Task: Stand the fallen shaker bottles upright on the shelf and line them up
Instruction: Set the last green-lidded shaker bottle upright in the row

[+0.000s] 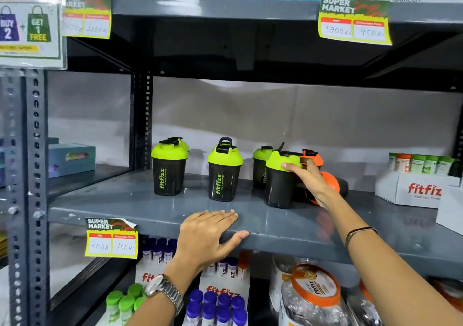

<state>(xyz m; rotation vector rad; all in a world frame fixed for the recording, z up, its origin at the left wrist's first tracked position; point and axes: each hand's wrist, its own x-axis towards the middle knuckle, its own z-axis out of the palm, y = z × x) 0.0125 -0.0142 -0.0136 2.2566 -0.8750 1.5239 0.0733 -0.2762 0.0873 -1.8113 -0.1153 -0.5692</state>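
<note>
Black shaker bottles with lime-green lids stand on the grey shelf [140, 200]. One shaker [169, 169] is at the left with another lid just behind it. A second shaker [224, 173] stands in the middle. My right hand [309, 178] grips a third green-lidded shaker [279, 183] by its lid, upright. Behind that one stands another green-lidded shaker [260, 165] and an orange-lidded shaker [312, 156]. An orange-lidded shaker [333, 184] lies on its side behind my right wrist, mostly hidden. My left hand [210, 233] rests flat on the shelf's front edge, holding nothing.
A white fitfizz box [413, 190] with small tubes sits at the shelf's right. Price tags hang on the shelf edges [111, 238]. A perforated steel post [141, 120] bounds the bay at the left. Bottles and a jar [315, 298] fill the shelf below.
</note>
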